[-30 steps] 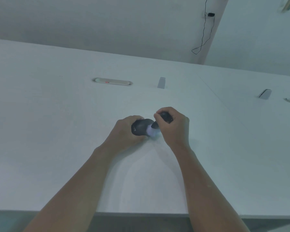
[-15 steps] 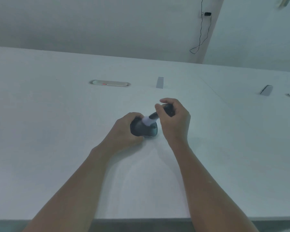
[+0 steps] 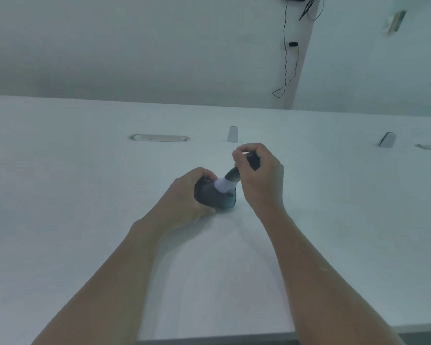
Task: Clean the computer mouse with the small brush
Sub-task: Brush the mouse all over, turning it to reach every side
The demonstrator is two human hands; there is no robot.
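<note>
Computer mouse [image 3: 213, 199] on the white desk [image 3: 85, 195], cupped from its left by the left hand [image 3: 184, 197], long axis running left to right. Small brush [image 3: 230, 179] pinched in the right hand [image 3: 259, 180], slanting down-left from the nearer right side, white bristles touching the mouse's top.

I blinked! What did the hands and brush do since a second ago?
The right hand swept the brush from the mouse's near right side up onto its top. The left hand kept gripping the mouse on the table.
</note>
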